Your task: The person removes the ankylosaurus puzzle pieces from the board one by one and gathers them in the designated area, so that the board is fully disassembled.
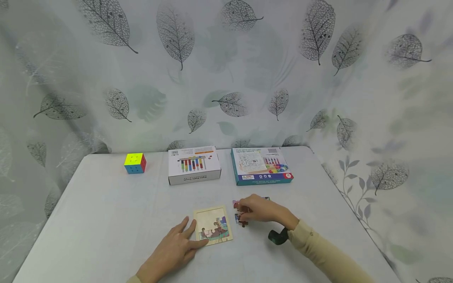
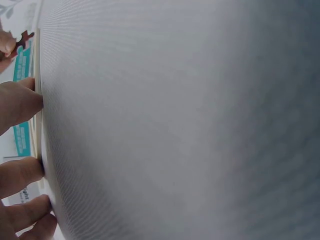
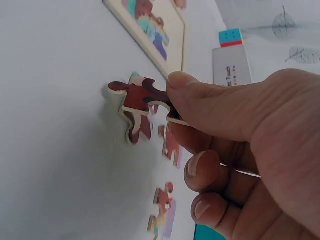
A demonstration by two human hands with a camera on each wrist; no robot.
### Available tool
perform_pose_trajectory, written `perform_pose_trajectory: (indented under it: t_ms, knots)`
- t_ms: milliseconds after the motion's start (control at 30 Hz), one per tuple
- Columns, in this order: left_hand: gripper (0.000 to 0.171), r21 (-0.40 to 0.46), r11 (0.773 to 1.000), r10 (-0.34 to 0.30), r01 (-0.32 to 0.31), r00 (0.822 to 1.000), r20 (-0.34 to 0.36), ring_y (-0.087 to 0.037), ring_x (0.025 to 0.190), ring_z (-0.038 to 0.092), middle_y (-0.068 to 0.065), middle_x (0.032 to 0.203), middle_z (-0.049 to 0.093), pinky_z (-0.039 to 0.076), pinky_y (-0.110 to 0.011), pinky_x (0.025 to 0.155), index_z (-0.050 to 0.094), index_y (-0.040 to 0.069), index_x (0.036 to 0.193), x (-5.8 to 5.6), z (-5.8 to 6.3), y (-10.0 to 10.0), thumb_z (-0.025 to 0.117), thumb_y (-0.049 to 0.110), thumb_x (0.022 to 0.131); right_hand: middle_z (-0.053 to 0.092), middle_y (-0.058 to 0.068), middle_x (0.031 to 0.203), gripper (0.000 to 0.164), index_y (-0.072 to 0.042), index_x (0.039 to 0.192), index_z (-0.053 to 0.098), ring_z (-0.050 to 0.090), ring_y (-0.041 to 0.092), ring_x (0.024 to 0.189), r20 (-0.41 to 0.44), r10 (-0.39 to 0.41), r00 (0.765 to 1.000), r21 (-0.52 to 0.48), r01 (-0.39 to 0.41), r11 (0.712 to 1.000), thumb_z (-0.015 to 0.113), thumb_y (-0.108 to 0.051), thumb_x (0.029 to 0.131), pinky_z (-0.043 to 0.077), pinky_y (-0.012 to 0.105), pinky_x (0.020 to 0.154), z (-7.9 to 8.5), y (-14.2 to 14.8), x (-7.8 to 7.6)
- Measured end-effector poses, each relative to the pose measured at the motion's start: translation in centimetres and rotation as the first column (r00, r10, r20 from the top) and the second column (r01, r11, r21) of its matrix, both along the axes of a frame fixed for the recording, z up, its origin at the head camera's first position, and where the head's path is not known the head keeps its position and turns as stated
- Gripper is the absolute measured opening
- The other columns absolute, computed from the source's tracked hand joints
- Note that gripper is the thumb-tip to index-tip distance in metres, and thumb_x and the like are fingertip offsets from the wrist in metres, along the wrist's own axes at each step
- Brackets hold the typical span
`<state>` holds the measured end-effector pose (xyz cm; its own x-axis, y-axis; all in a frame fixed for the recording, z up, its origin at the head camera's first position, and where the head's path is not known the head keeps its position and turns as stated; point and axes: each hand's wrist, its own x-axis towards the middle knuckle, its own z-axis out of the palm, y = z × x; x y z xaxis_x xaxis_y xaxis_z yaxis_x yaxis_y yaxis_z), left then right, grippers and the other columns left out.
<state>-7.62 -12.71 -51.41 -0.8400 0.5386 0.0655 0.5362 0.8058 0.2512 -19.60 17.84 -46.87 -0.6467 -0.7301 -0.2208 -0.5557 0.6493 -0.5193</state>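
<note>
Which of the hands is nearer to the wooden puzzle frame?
Left. The left hand touches the wooden puzzle frame; the right hand is apart from it, off its right side, pinching a puzzle piece.

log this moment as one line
left hand: touches partly filled puzzle frame | right hand: pinches dark-red puzzle piece | loose pieces: on table, right of puzzle frame
</note>
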Motion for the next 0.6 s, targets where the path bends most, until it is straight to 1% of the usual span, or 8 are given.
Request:
perform_pose_trajectory:
  t_ms: [267, 400, 600]
  knots:
    - [0.035, -0.003, 1.000, 0.004, -0.004, 1.000, 0.002, -0.051, 0.134, 0.051, -0.022, 0.140, 0.061, 0.052, -0.057, 0.101, 0.072, 0.045, 0.119, -0.1, -0.1, 0.1, 0.072, 0.027, 0.089, 0.060, -0.011, 0.078, 0.010, -0.015, 0.098, 0.069, 0.051, 0.002, 0.072, -0.014, -0.032, 0.999, 0.013, 0.033, 0.999, 0.073, -0.023, 0.092, 0.047, 0.016, 0.066, -0.4, 2.1, -0.4]
    - [0.035, -0.006, 1.000, 0.008, -0.008, 1.000, 0.026, -0.051, 0.134, 0.051, -0.021, 0.141, 0.060, 0.052, -0.057, 0.101, 0.071, 0.045, 0.120, 0.0, 0.0, 0.1, 0.072, 0.028, 0.089, 0.061, -0.011, 0.078, 0.011, -0.015, 0.098, 0.069, 0.051, 0.002, 0.073, -0.013, -0.039, 0.999, 0.014, 0.039, 0.999, 0.073, -0.023, 0.092, 0.048, 0.016, 0.067, -0.4, 2.6, -0.5]
    - [0.037, -0.010, 1.000, 0.000, 0.001, 0.999, 0.036, -0.051, 0.135, 0.050, -0.021, 0.142, 0.060, 0.051, -0.057, 0.102, 0.071, 0.045, 0.121, 0.1, 0.2, 0.1, 0.072, 0.027, 0.089, 0.060, -0.011, 0.076, 0.007, -0.016, 0.092, 0.069, 0.050, 0.001, 0.071, -0.010, -0.033, 0.999, -0.005, 0.032, 0.999, 0.073, -0.021, 0.092, 0.047, 0.016, 0.066, -0.2, 3.0, -0.7]
